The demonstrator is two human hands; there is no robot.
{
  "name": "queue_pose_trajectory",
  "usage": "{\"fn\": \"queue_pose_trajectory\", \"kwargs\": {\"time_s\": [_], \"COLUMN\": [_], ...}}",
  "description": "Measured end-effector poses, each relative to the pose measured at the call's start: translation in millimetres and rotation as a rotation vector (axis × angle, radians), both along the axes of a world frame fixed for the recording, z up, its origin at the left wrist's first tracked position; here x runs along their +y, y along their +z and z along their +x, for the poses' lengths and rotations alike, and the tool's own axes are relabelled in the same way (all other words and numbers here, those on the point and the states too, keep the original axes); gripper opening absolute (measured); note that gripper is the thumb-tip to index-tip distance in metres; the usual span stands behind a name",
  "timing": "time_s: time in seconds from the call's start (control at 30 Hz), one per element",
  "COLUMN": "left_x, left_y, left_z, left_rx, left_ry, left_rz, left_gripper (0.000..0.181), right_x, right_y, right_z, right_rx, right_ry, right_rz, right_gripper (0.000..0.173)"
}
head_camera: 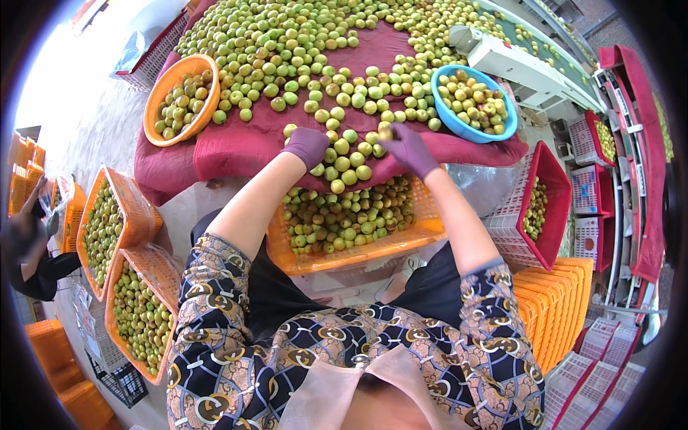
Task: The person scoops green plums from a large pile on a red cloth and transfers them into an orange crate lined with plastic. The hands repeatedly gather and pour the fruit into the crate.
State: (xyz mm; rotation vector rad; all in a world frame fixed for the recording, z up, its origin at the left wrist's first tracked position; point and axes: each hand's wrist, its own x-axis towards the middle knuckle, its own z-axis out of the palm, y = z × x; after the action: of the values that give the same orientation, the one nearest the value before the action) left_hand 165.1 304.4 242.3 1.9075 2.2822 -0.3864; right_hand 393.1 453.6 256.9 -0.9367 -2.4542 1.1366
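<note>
Many round green fruits (342,146) lie over a table covered with dark red cloth (231,153). My left hand (309,145), in a purple glove, rests among the fruits near the table's front edge; its fingers are curled and partly hidden, and a fruit shows beside them. To the right, my right hand (406,148), gloved alike, has its fingertips at a brownish-green fruit (385,130), slightly blurred. Below the table's edge stands an orange plastic crate (360,255) filled with similar fruits. An orange basin (152,115) at the table's left and a blue basin (462,131) at its right hold more fruits.
Orange crates of fruit (115,279) stand on the floor at left, with a person (32,258) beyond them. At right are a red-lined crate (559,215), stacked orange crates (553,312) and a white-framed conveyor (543,70).
</note>
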Motion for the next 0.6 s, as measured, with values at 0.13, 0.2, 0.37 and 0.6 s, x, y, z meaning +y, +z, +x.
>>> {"fn": "queue_pose_trajectory", "kwargs": {"time_s": [0.13, 0.2, 0.37, 0.6], "left_x": [10, 14, 9, -7], "left_y": [2, 32, 49, 41], "left_z": [-10, -9, -10, 66], "left_rx": [0.082, -0.047, -0.919, -1.529], "left_ry": [-0.013, 0.106, 0.206, 0.014], "left_rz": [-0.100, -0.115, 0.202, -0.238], "left_gripper": [0.020, 0.029, 0.039, 0.021], "right_x": [-20, -29, -15, -9], "right_y": [-6, 15, -17, 48], "right_z": [68, 83, 106, 121], "right_rx": [-0.116, -0.147, -0.052, -0.124], "right_ry": [0.043, -0.092, -0.147, -0.108], "right_rz": [-0.265, -0.564, -0.467, -0.600], "right_gripper": [0.036, 0.031, 0.022, 0.029]}}
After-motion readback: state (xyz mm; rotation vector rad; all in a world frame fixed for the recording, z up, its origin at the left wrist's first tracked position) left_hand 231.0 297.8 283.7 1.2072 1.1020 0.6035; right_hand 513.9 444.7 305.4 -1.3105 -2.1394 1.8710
